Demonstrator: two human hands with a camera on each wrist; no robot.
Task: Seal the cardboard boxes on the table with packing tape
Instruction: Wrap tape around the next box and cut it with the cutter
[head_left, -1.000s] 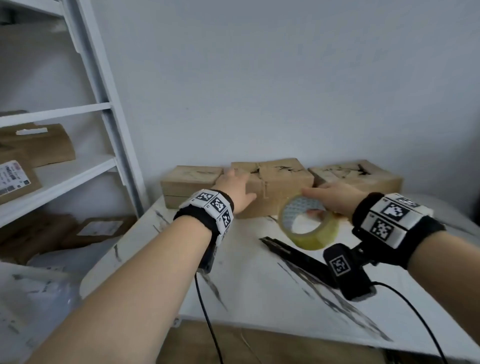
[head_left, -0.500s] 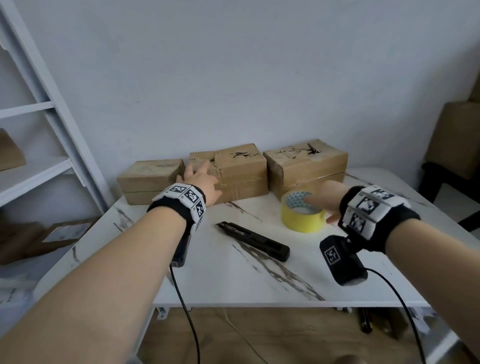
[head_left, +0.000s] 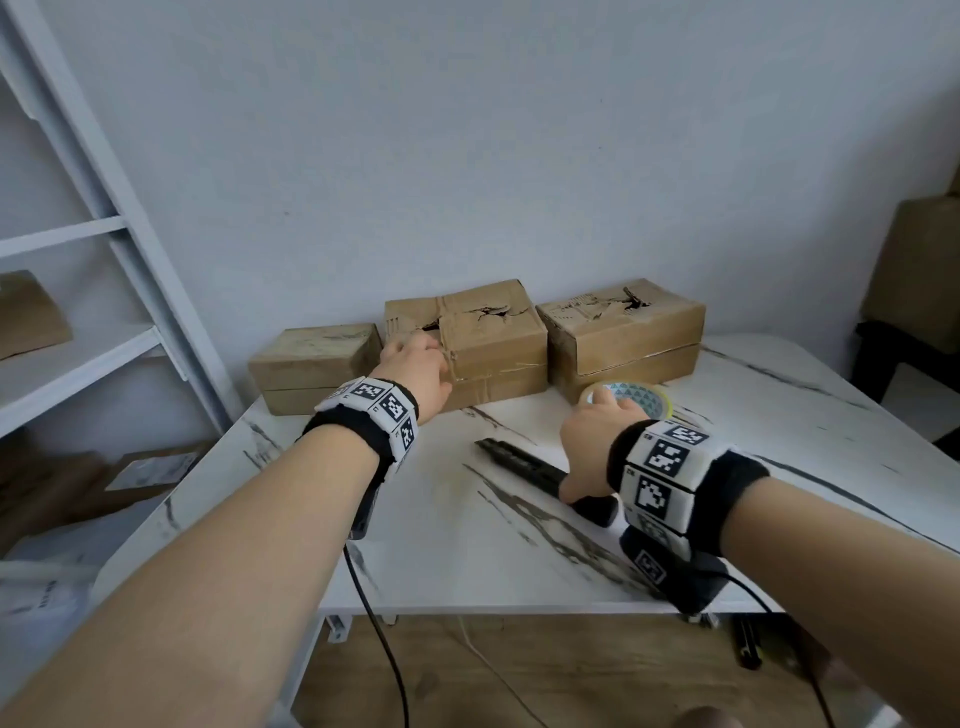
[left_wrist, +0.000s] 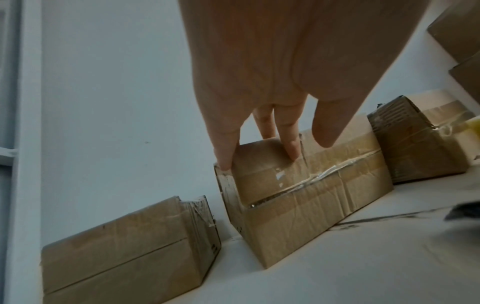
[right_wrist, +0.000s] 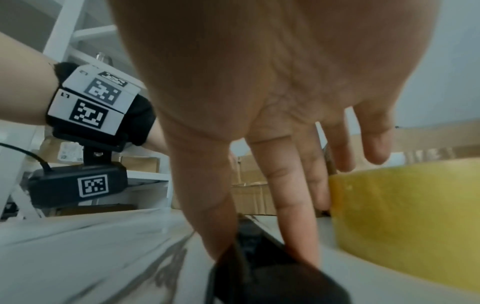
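Three cardboard boxes stand in a row at the back of the table: a flat left box (head_left: 311, 358), a middle box (head_left: 493, 338) with a torn top, and a right box (head_left: 623, 332). My left hand (head_left: 415, 364) rests on the middle box's upper left front corner, its straight fingertips (left_wrist: 292, 152) touching the top edge and the thumb apart. The yellow tape roll (head_left: 639, 397) lies flat in front of the right box. My right hand (head_left: 592, 441) is beside the roll; thumb and index finger (right_wrist: 291, 205) pinch the near end of a black box cutter (head_left: 519, 460).
The white marble-pattern table (head_left: 467, 561) meets a grey wall at the back. A white shelf unit (head_left: 135, 260) with more boxes (head_left: 31, 312) stands at the left. A dark chair with a brown box (head_left: 909, 312) is at the right. Cables hang from both wrist cameras.
The tape roll, held up a second ago, now lies on the table. My right hand has left it and come back onto the cutter. My left hand stays on the middle box.
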